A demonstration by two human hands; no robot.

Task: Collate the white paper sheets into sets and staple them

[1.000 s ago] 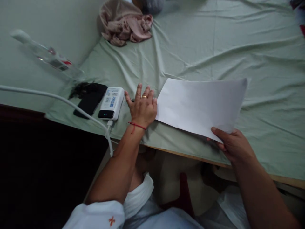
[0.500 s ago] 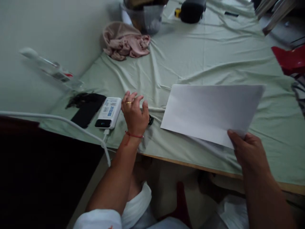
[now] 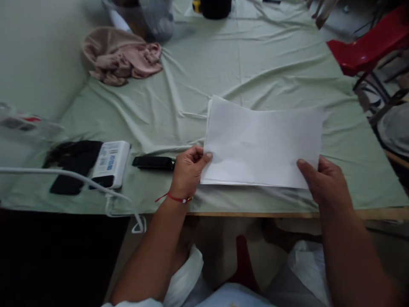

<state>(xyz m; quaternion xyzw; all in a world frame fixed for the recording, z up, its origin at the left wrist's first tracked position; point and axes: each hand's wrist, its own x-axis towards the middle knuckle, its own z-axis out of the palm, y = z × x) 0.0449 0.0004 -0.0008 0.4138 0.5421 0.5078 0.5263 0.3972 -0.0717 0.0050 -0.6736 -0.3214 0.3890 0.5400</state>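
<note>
Between my hands is a small stack of white paper sheets (image 3: 258,145), held low over the table near its front edge. My left hand (image 3: 189,170) grips the stack's left edge, thumb on top and fingers curled beneath. At the lower right corner my right hand (image 3: 329,181) pinches the sheets, with the thumb above and the other fingers underneath. The sheets' left edges are slightly uneven. Just left of my left hand lies a black stapler (image 3: 153,163), its right end close to my fingers.
A white power bank (image 3: 111,164) with a white cable (image 3: 79,175) lies at left beside a black pouch-like item (image 3: 72,170). A crumpled pink cloth (image 3: 124,57) sits farther back on the green tablecloth (image 3: 262,51). A red chair (image 3: 367,51) stands beyond the right edge.
My left hand has moved from beside the power bank to the paper and taken hold of its left edge. The stapler it covered now shows. The view has shifted right.
</note>
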